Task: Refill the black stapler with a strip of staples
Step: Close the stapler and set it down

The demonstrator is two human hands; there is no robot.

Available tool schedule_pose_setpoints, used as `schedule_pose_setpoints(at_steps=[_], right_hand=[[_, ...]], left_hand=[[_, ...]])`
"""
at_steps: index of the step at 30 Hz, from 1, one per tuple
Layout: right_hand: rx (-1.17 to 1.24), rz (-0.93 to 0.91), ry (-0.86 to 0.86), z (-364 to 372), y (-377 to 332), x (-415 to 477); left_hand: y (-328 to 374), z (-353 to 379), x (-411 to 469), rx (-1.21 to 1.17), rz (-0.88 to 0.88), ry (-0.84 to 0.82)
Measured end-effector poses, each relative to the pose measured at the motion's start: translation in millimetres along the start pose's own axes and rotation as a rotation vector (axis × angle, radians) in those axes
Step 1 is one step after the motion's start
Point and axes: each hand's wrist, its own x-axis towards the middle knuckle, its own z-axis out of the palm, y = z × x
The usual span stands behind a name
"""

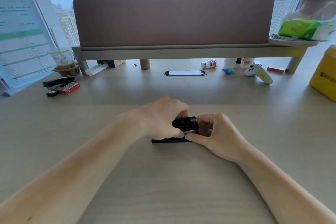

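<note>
Head-worn wide-angle view, forward and down, close over the desk (163,178).

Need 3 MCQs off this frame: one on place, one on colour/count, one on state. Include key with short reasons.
1. Where does the red staple box lie?
A. far left of the desk, beside the second stapler
B. on the shelf with the tissue pack
C. under the right hand

2. How many black staplers are in view?
A. one
B. two
C. three

3. How is the black stapler at the desk's middle?
A. lying untouched
B. held by both hands, base on the desk
C. lifted clear of the desk in one hand

Key:
1 A: the box sits against the second stapler at the far left.
2 B: one between the hands, one at the far left.
3 B: the left hand and the right hand both grip it, and its base rests on the desk.
</note>
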Motion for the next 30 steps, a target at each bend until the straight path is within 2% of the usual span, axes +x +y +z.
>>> schedule_pose_setpoints(at_steps=[6, 10, 14, 21, 27, 30], right_hand=[[0.033, -0.001, 0.045, 0.2, 0.3, 0.7], [0.032, -0.016, 0.052, 0.8, 2.9, 1.2], [-0.003, -0.028, 0.055, 0.0, 2.6, 0.9], [-0.026, -0.044, 0.06, -0.7, 2.4, 0.2], [-0.083, -0.092, 0.046, -1.4, -3.1, -5.5], [-0.181, -0.1, 0.058, -3.1, -7.9, -8.3]], left_hand=[[5.0, 22.1, 9.8, -0.282, -0.222, 0.065], [15.4, 32.0, 16.9, -0.266, -0.304, 0.125], [11.8, 39.0, 21.9, -0.198, -0.293, 0.139], [8.1, 42.8, 23.8, -0.212, -0.266, 0.165], [-10.0, 37.0, 1.3, -0.286, -0.095, 0.333], [-29.2, 34.6, -22.4, -0.277, -0.006, 0.334]])
